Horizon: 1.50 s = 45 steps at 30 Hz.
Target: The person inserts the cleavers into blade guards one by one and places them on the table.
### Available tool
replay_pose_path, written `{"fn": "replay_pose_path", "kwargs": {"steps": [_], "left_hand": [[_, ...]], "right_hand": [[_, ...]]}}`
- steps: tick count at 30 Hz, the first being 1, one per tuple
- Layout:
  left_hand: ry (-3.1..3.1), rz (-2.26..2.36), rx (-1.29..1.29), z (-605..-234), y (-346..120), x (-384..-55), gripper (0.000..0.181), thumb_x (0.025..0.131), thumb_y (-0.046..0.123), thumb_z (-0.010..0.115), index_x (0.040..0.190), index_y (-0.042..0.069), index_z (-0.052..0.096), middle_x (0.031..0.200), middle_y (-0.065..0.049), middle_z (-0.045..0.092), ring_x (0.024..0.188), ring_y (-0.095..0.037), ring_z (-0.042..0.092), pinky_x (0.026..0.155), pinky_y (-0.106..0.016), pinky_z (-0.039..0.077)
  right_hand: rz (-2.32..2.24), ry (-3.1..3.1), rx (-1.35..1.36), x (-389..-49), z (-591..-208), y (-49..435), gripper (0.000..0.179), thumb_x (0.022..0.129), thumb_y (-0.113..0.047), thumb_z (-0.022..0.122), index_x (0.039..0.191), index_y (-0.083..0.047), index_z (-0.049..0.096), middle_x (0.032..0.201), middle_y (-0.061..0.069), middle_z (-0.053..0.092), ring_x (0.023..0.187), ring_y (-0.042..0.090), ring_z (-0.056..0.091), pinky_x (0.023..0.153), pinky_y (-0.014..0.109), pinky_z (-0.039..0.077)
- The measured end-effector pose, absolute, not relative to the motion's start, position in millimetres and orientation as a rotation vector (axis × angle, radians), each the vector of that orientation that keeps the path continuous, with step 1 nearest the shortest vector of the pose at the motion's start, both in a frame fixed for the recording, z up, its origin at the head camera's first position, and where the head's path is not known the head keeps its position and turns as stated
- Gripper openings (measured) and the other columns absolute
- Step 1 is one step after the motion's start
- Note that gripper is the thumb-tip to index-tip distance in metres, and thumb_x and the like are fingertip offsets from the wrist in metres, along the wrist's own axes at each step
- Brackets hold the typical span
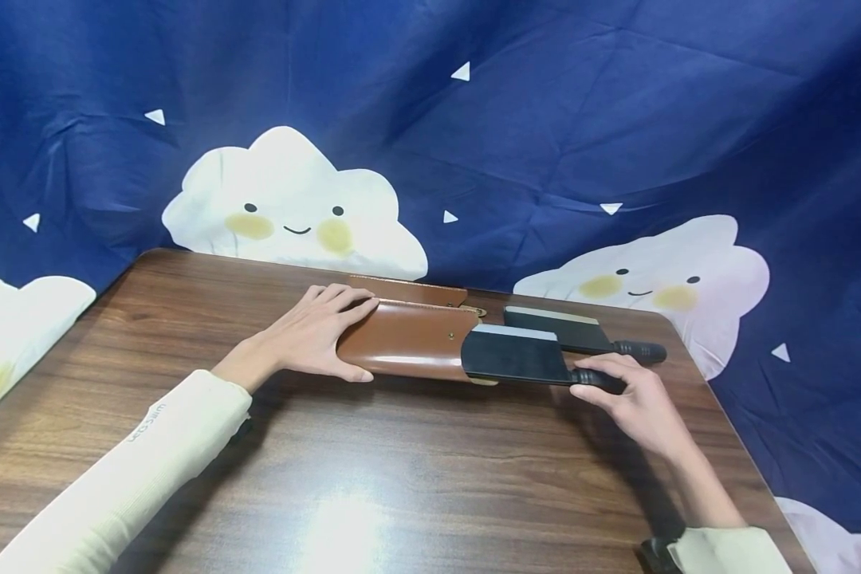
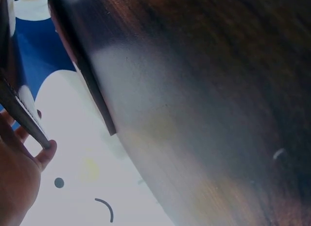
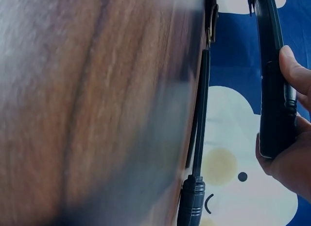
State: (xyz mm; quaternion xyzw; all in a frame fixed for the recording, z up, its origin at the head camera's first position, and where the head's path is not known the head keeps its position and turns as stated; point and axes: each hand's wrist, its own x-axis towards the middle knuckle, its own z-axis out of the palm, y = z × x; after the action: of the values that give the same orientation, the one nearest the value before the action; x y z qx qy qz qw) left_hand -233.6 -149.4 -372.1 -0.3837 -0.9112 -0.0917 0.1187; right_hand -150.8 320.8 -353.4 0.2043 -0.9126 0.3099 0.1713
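Observation:
My left hand (image 1: 326, 331) grips a brown leather sheath (image 1: 409, 341) raised above the table, thumb along its near side and fingers over the far side. In the left wrist view, the thumb and fingers of the left hand (image 2: 22, 172) hold the sheath's edge. A black cleaver (image 1: 513, 352) with a pale edge has the front of its blade inside the sheath's mouth; most of the visible blade is outside. My right hand (image 1: 634, 399) holds its black ribbed handle (image 3: 277, 114), thumb on one side, fingers on the other.
Behind them on the wooden table (image 1: 430, 470) lie a second brown sheath (image 1: 409, 289) with a metal fitting and a second black cleaver (image 1: 560, 328), its handle (image 3: 192, 201) pointing right. A blue curtain (image 1: 516, 143) with clouds hangs behind the table's far edge.

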Motion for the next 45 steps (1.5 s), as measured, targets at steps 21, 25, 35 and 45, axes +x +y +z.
{"fn": "replay_pose_path", "kwargs": {"steps": [21, 25, 35, 45], "left_hand": [[-2.666, -0.279, -1.136, -372, -145, -234, 0.115, 0.070, 0.085, 0.063, 0.153, 0.008, 0.045, 0.148, -0.008, 0.046, 0.131, -0.028, 0.040, 0.101, -0.050, 0.032], [-2.667, -0.280, -1.136, -373, -143, -234, 0.115, 0.070, 0.086, 0.062, 0.153, 0.009, 0.045, 0.148, -0.007, 0.046, 0.131, -0.027, 0.040, 0.101, -0.049, 0.031], [-2.669, -0.281, -1.152, -371, -139, -235, 0.115, 0.070, 0.086, 0.062, 0.154, 0.010, 0.044, 0.148, -0.007, 0.045, 0.132, -0.026, 0.039, 0.101, -0.049, 0.031], [-2.662, -0.288, -1.165, -369, -137, -234, 0.115, 0.070, 0.086, 0.062, 0.154, 0.009, 0.044, 0.148, -0.007, 0.045, 0.131, -0.026, 0.040, 0.101, -0.049, 0.031]], "right_hand": [[0.859, -2.601, 0.563, -149, -353, 303, 0.030, 0.080, -0.011, 0.087, 0.108, -0.006, 0.078, 0.104, 0.001, 0.074, 0.098, 0.004, 0.056, 0.086, 0.013, 0.037], [0.854, -2.604, 0.567, -149, -352, 300, 0.030, 0.080, -0.011, 0.087, 0.109, -0.006, 0.078, 0.105, 0.001, 0.074, 0.100, 0.006, 0.056, 0.087, 0.014, 0.037], [0.841, -2.609, 0.577, -148, -349, 292, 0.030, 0.081, -0.013, 0.086, 0.109, -0.007, 0.078, 0.105, -0.001, 0.073, 0.100, 0.009, 0.056, 0.086, 0.017, 0.039], [0.852, -2.591, 0.600, -151, -352, 283, 0.030, 0.080, -0.010, 0.087, 0.109, -0.006, 0.078, 0.104, 0.000, 0.074, 0.098, 0.011, 0.057, 0.084, 0.018, 0.041]]}}
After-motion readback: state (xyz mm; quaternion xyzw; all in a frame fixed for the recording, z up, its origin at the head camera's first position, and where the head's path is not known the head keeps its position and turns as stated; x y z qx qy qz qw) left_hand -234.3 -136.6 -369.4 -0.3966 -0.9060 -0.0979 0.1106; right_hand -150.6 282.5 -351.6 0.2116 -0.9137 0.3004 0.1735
